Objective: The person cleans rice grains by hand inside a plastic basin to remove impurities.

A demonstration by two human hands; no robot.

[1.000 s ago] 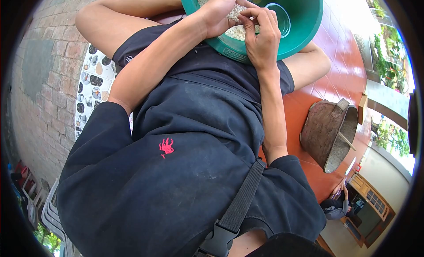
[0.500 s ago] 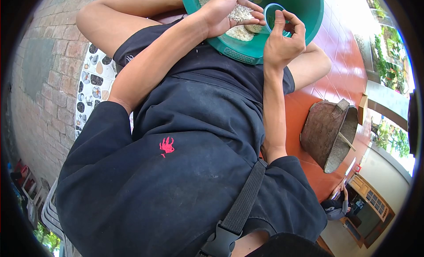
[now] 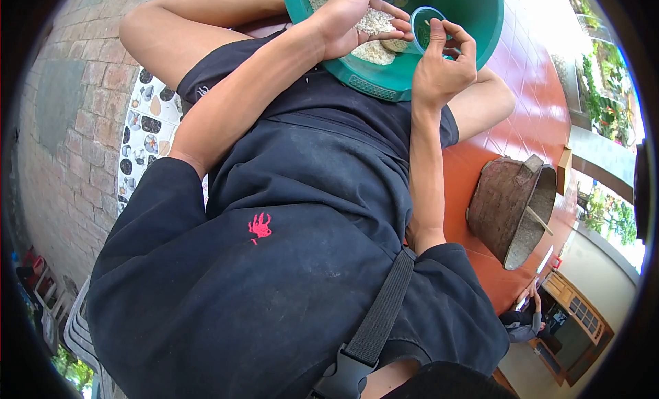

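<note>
A green plastic basin (image 3: 473, 28) rests on my lap and holds pale rice grains (image 3: 374, 52). My left hand (image 3: 347, 18) is cupped palm-up over the basin with a small heap of rice in it. My right hand (image 3: 443, 63) is to its right, thumb and forefinger pinched on a tiny bit held over a small round teal cup (image 3: 425, 21) inside the basin. The two hands are apart.
A rusty metal tub (image 3: 511, 207) with a stick in it stands on the red tiled floor (image 3: 535, 90) at my right. A pebble-patterned seat (image 3: 141, 131) and brick paving (image 3: 62, 111) lie to my left. Another person (image 3: 522, 320) sits far off at the lower right.
My right hand left the rice in my left palm and moved right, pinched, to over the small teal cup. The left hand has stayed cupped in place.
</note>
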